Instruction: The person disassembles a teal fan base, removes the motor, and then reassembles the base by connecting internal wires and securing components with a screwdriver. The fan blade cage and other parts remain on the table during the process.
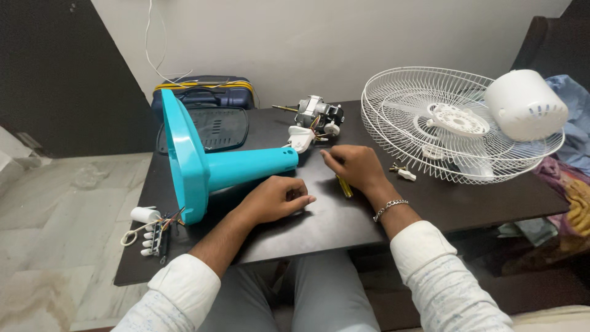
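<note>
at the left edge of the dark table [344, 224] lies a small switch block with white buttons [152, 238], its coloured wires running up into the turquoise fan stand [203, 166]. the stand lies on its side: the wide round base stands on edge at the left, and the tapered neck points right across the table, ending in a white plastic joint [300, 139] from which wires lead to the bare metal motor [318, 114] behind it. the plastic looks smooth and glossy. behind the base a dark blue suitcase [206, 92] sits by the wall. the left hand [275, 198] rests on the table just below the neck, fingers curled loosely inward; whether they hold anything cannot be told. the right hand [355, 166] sits close beside it, near the joint, its fingers closed around a yellow-handled screwdriver [345, 186] whose handle pokes out beneath the palm. further right lie a white wire fan guard [430, 123] and a white motor cover [525, 104] resting on it.
</note>
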